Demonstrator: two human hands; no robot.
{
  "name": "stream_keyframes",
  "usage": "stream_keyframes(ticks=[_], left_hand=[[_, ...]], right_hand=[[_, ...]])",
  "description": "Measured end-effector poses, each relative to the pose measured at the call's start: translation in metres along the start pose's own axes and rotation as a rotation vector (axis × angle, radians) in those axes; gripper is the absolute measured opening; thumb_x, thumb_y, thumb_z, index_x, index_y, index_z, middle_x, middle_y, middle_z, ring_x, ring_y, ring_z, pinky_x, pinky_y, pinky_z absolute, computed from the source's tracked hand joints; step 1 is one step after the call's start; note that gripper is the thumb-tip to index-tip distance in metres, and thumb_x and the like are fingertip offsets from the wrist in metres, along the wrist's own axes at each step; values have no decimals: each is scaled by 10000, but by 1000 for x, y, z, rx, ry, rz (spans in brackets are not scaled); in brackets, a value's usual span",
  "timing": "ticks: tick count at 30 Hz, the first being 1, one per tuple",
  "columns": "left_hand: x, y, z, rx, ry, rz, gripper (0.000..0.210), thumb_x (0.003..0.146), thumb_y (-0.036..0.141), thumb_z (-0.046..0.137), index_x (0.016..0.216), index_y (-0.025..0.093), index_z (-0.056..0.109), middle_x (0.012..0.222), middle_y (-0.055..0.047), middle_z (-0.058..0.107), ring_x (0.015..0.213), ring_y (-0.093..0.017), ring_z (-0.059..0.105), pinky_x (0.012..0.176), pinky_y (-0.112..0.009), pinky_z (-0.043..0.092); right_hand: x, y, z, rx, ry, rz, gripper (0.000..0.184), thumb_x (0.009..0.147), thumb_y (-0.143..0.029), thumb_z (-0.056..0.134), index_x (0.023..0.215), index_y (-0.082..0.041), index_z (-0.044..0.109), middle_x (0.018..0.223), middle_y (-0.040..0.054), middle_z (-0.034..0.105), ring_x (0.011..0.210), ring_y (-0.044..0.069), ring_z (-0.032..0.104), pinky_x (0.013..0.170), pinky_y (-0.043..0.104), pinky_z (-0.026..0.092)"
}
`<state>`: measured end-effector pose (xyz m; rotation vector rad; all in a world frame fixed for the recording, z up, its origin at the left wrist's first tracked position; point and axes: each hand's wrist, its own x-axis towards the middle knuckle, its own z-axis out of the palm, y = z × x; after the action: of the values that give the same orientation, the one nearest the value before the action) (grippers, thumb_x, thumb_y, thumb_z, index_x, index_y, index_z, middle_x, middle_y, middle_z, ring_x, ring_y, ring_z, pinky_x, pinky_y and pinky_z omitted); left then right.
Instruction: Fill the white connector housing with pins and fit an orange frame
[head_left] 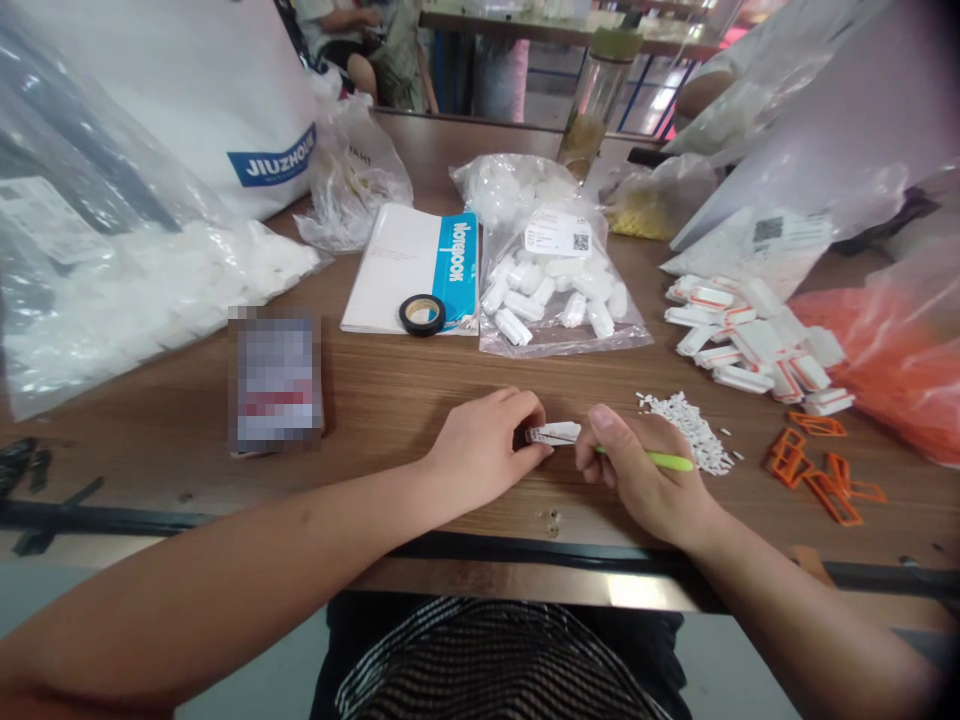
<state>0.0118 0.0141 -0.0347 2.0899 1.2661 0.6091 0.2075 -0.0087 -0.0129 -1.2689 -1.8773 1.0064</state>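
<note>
My left hand (pixel 484 440) is closed on the left end of a small white plastic part (pixel 561 433), holding it low over the brown table. In my right hand (pixel 645 470) is a slim lime-green-handled tool (pixel 670 461), gripped like a pen. Its thin dark tip reaches the white part; the exact contact is too small to make out. Just right of this hand lies a heap of tiny white pieces (pixel 690 428). Several thin orange rectangular frames (pixel 832 497) lie farther right. Behind them is a pile of white plastic parts (pixel 761 335), some with orange edging.
A clear bag of white parts (pixel 562 290) lies beyond my hands, beside a notebook (pixel 390 270) bearing a black tape roll (pixel 422 314). A blurred-out box-like object (pixel 276 385) is left. Large bags (pixel 150 290) flank both sides; a bottle (pixel 592 110) stands behind. People sit across.
</note>
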Motion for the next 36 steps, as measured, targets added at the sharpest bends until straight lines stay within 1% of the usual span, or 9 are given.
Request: stream_keyframes(ticks=[5,9,14,22,28,36], left_hand=[[0,0,0,3,-1,4,148,797,283,705,837,212,582,800,32,597,671,-128,516,599,-286,350],[-1,-1,1,7,0,10,146,801,284,701,853,214,585,812,27,605,688,-135,530,608,-288,360],[-1,-1,1,-1,4,11,149,799,282,703,858,215,583,811,32,603,683,-132,527,605,-285,359],[-1,-1,-1,-20,8,9,129,802,281,700,847,219,597,807,30,596,673,-127,514,602,-286,352],[-1,-1,-1,-18,-1,6,132,802,282,699,839,216,591,790,30,586,667,-128,510,602,-289,350],[0,0,-2,-8,2,13,131,810,281,688,846,218,579,772,31,570,678,-134,515,606,-292,356]], right_hand=[[-1,7,-1,88,52,36,564,1025,-445,339,574,-196,569,514,-10,541,486,87,476,509,253,378],[0,8,0,94,39,58,554,1021,-447,357,579,-194,576,513,-11,547,482,84,475,508,250,376],[1,8,1,84,66,91,547,1015,-452,378,584,-192,594,498,-13,544,462,79,463,477,244,357],[-1,12,-2,236,149,124,557,999,-473,410,564,-197,621,477,-7,539,443,81,459,439,244,333],[0,11,-1,218,126,123,559,996,-481,410,566,-194,622,482,-4,542,449,82,465,437,242,338],[3,12,1,150,152,156,557,988,-501,416,584,-186,633,472,-1,552,433,83,465,432,242,352]])
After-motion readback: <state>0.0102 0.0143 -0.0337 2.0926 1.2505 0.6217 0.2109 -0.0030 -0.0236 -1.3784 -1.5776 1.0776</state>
